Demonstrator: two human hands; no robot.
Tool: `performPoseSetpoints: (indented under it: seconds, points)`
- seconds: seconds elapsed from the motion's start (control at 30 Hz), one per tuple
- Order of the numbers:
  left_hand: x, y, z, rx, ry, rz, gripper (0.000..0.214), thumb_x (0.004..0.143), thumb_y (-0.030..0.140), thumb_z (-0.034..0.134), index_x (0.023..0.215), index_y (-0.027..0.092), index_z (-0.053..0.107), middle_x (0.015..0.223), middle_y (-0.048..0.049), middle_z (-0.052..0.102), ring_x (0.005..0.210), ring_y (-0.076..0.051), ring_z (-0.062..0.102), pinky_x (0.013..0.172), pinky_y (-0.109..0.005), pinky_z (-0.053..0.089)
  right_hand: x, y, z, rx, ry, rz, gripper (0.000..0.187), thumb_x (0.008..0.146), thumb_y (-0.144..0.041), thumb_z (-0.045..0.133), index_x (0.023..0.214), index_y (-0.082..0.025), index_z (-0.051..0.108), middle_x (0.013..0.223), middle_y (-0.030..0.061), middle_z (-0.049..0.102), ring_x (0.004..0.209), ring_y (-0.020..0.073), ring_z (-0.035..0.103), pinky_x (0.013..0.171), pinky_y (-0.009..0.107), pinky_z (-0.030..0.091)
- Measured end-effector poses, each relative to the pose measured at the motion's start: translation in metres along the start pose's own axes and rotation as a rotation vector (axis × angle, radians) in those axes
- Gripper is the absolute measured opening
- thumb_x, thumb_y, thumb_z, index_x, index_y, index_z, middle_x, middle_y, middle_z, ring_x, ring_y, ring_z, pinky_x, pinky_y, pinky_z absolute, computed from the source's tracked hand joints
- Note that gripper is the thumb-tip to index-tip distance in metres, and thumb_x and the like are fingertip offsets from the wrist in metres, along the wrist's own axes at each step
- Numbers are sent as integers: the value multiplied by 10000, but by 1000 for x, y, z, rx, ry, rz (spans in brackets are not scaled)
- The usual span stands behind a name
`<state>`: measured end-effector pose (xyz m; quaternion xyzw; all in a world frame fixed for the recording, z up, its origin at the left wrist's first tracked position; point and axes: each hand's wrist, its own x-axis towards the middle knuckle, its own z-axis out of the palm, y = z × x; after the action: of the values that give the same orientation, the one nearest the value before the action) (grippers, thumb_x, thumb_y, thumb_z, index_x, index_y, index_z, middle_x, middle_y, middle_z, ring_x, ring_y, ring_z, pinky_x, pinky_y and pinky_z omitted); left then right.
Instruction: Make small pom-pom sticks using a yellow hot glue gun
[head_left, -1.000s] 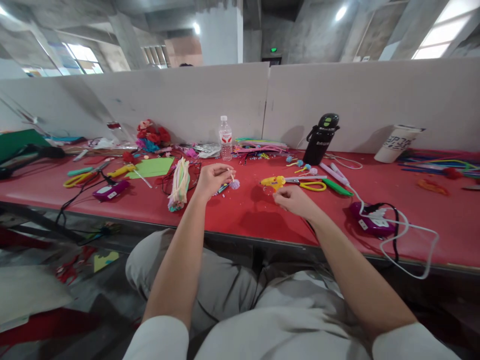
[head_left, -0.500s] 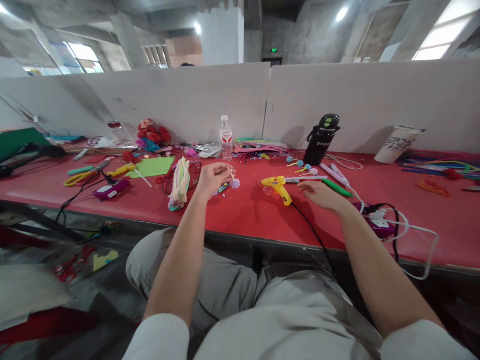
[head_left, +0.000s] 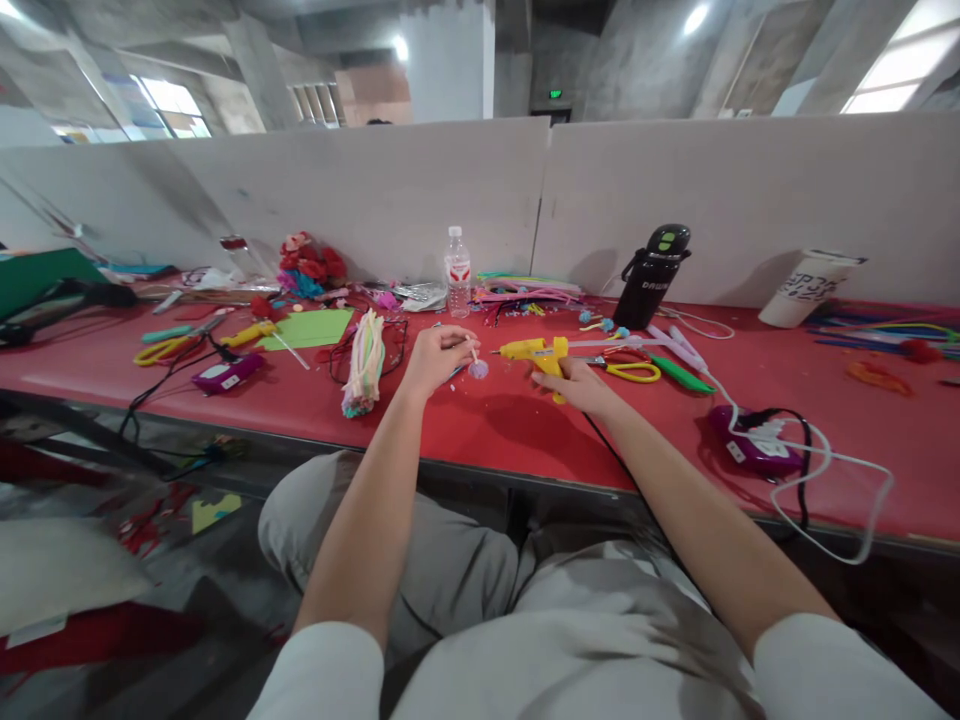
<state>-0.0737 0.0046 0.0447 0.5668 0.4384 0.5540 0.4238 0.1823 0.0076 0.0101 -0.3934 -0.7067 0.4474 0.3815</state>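
Note:
My left hand (head_left: 441, 362) is closed in a pinch on a short pale stem with a fuzzy purple pom-pom (head_left: 478, 370) at its lower end. My right hand (head_left: 574, 384) is wrapped round the handle of a yellow hot glue gun (head_left: 529, 349). The gun's nozzle points left, a small gap away from the pom-pom, and a glue stick (head_left: 600, 344) sticks out of its back. Behind the right hand lie scissors (head_left: 636, 372) with yellow and red handles. A bundle of pastel pipe cleaners (head_left: 365, 362) is left of my left hand.
Beyond the hands stand a clear water bottle (head_left: 457, 272), a black flask (head_left: 652, 278) and a white cup (head_left: 808, 290). A green tool-like object (head_left: 681, 375) lies by a purple power strip (head_left: 750, 440). Left are green paper (head_left: 315, 328) and a second purple power strip (head_left: 227, 373).
My right hand has moved left and closed on the glue gun, which has tilted so its nozzle faces the pom-pom. The scissors' handles now show. My left hand keeps its pinch.

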Motion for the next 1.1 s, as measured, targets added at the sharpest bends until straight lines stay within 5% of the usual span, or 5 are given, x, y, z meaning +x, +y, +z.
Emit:
performPoseSetpoints:
  seconds: [0.53,1.1]
  points:
    - [2,0,0,4,60,-14,289,669,303,788,878,126,694,851,-98,740,779,-202,715,775,-367,595,-4,4,15,-153,-45,32,397,803,-544,600,686,-167,566,615,15,566,568,129,513,567,264,399]
    - [2,2,1,1,77,-12,229,702,256,756,878,126,690,860,-97,744,776,-196,718,763,-354,599,-3,13,15,-225,7,76,453,765,-628,603,680,-188,532,569,-8,512,542,128,474,520,257,373]
